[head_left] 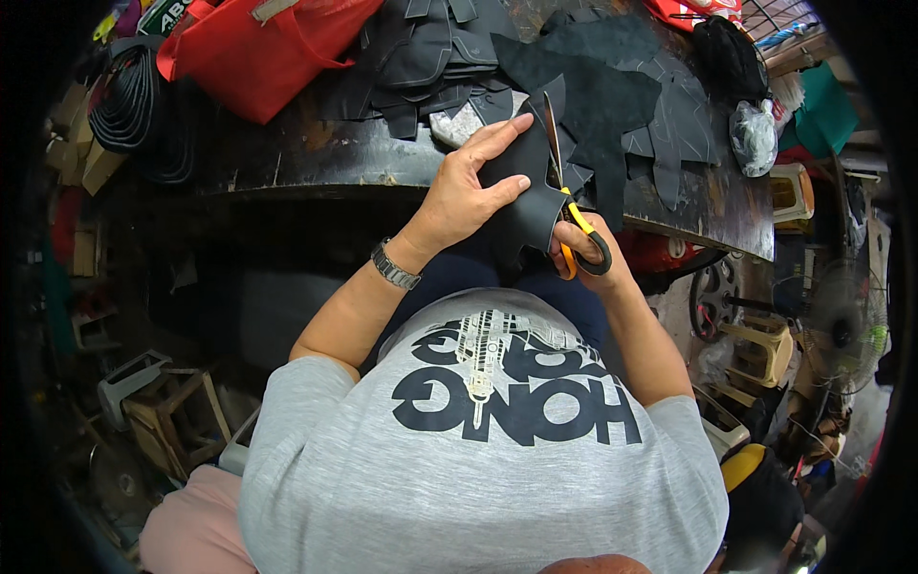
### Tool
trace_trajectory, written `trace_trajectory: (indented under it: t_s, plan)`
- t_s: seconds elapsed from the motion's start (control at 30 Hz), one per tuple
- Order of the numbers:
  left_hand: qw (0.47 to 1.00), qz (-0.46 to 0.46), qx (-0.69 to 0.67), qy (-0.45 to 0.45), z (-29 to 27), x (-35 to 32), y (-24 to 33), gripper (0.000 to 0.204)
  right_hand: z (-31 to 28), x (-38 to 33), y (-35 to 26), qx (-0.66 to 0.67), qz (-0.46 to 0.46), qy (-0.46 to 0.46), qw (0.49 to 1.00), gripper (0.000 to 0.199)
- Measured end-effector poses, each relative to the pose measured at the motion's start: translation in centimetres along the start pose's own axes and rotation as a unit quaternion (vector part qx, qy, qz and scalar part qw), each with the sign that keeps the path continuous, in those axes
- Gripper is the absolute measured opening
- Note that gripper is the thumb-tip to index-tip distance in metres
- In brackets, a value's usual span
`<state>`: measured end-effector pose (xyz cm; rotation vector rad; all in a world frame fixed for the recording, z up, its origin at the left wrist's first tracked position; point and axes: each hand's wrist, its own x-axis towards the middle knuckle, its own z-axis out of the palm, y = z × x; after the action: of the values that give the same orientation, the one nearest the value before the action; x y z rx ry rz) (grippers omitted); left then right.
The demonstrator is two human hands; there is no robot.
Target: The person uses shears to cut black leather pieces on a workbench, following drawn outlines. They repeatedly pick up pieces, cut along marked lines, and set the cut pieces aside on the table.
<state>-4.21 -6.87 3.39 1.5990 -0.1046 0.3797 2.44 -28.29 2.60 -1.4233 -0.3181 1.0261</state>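
Note:
My left hand (459, 196) holds a black leather piece (524, 218) above the table's near edge, with thumb and forefinger stretched across its top and the other fingers mostly hidden. In my right hand (598, 251) is a pair of scissors (571, 203) with yellow and black handles, my fingers through the loops. Their blades point away from me, slightly parted, along the right side of the leather. Beyond my hands, larger dark leather (612, 105) lies spread on the table, and a whitish grey block (461, 124) shows partly behind my left fingers.
The dark worn table (316, 158) has a curved-looking near edge. On it are stacked cut leather pieces (421, 57), a red bag (263, 62), a coiled black strip (143, 105) and a clear plastic bag (754, 139). Stools (177, 416) and a fan (846, 325) stand around me.

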Motion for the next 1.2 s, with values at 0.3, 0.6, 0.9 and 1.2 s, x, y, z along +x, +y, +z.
trace_trajectory:
  t_s: [0.3, 0.6, 0.9, 1.2]
  plan:
    - [1.000, 0.004, 0.019, -0.022, -0.8, 1.8, -0.2, 0.063, -2.0, 1.0, -0.9, -0.051, 0.005, 0.007, 0.999, 0.040]
    - [0.999, 0.007, 0.033, -0.038, -0.8, 3.9, -0.2, 0.063, -3.5, 1.6, -4.0, -0.138, 0.028, 0.001, 0.990, 0.045]
    - [0.997, 0.005, 0.056, -0.047, -1.0, 4.9, -0.1, 0.065, -3.9, 3.1, -5.3, -0.081, 0.042, -0.008, 0.996, 0.039]
    - [0.996, -0.018, 0.061, -0.058, -1.2, 5.1, -1.3, 0.066, -4.3, 3.7, -4.1, -0.081, 0.057, 0.015, 0.995, 0.038]
